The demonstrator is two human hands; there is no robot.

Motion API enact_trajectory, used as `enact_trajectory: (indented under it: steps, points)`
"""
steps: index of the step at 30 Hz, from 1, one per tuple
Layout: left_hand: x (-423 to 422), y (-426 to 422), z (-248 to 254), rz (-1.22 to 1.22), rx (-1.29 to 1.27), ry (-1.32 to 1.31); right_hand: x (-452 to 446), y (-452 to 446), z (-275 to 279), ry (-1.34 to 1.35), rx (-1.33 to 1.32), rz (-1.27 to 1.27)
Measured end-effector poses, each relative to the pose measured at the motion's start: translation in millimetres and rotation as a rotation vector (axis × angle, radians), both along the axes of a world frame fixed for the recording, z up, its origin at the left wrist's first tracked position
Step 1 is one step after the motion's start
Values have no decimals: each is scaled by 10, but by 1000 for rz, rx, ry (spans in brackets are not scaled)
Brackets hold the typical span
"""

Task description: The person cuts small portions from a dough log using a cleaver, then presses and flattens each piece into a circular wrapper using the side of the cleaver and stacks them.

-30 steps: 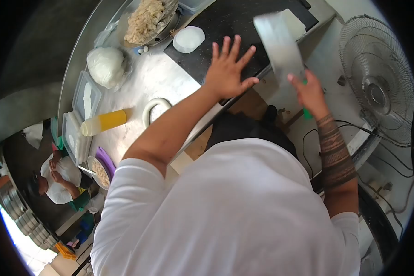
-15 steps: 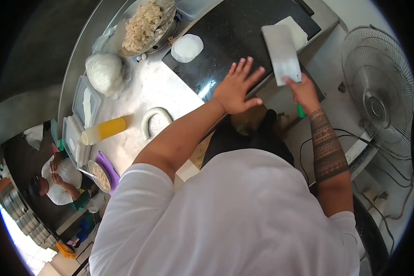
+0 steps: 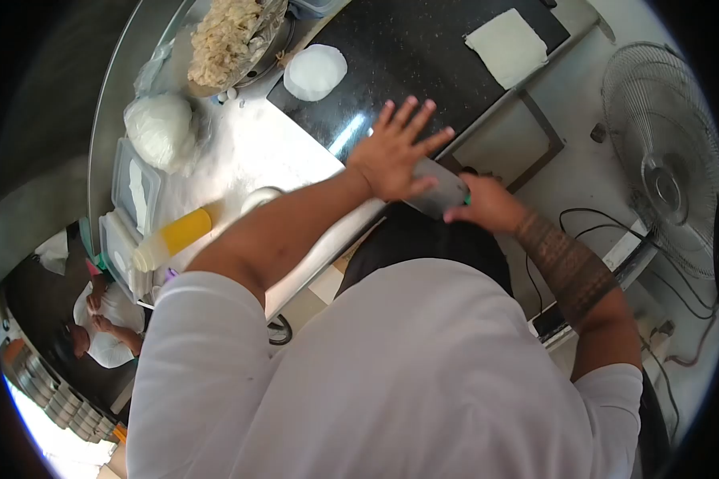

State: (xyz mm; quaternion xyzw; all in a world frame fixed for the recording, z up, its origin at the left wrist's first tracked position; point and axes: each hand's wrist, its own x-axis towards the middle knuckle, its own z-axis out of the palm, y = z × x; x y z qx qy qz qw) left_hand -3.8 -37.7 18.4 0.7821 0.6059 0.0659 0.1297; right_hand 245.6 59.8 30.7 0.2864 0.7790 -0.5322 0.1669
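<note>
My left hand is open, fingers spread, over the near edge of the black board. In my right hand is a cleaver; a bit of its green handle shows. Its broad blade lies close by my left thumb, partly hidden, and I cannot tell if they touch. On the board, a white round of what looks like thin dough sheets lies at the left and a folded white cloth at the right. A pale dough roll shows partly behind my left forearm.
At the left are a bowl of chopped filling, a plastic-wrapped white lump, clear plastic boxes and a bottle of yellow oil. A wire fan and cables stand at the right. Another person is at far left.
My right hand has brought the cleaver from over the white cloth back toward my body, beside my left hand. The cloth is now uncovered. My left hand stays spread.
</note>
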Motion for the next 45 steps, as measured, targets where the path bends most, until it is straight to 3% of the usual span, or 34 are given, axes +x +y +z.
enact_trajectory:
  steps: [4, 7, 15, 17, 18, 20, 21, 24, 27, 30, 32, 33, 38, 41, 42, 45]
  points:
    - [215, 40, -56, 59, -15, -93, 138, 104, -68, -42, 14, -10]
    - [35, 189, -36, 92, -8, 22, -64, 270, -11, -80, 56, 29]
    - [-546, 633, -112, -3, 313, 98, -492, 412, 98, 16, 324, -16]
    - [-542, 601, -101, -60, 302, 109, -536, 332, 213, 0, 319, -82]
    - [-495, 534, -107, -89, 276, 75, -443, 214, 202, 9, 118, -156]
    - [-287, 289, -105, -125, 147, 106, -28, -148, -144, 78, 185, -94]
    - [-129, 123, -141, -146, 135, -3, 131, -262, -225, 114, 217, -60]
    - [100, 205, -105, -192, 162, -65, 261, -375, -7, -2, 79, -230]
    - [-35, 545, -63, -147, 215, 6, 37, -59, 95, -75, 176, -200]
    - [-386, 810, -77, -108, 290, 92, -236, 254, -42, 204, 316, -174]
    - [-684, 1002, -95, -99, 342, 116, -495, 491, -22, 102, 446, -61]
    - [-689, 1021, -116, -98, 365, 115, -549, 497, 27, 184, 477, -101]
    - [-286, 374, -119, -225, 200, -25, -105, -266, 44, 59, 88, -206]
    - [-56, 415, -73, -280, 183, -45, 161, -483, -151, 24, 168, -308]
    - [-67, 536, -68, -271, 204, -13, 100, -390, 28, 51, 130, -348]
    - [-210, 785, -94, -211, 277, 102, -24, -14, -155, 96, 124, -310]
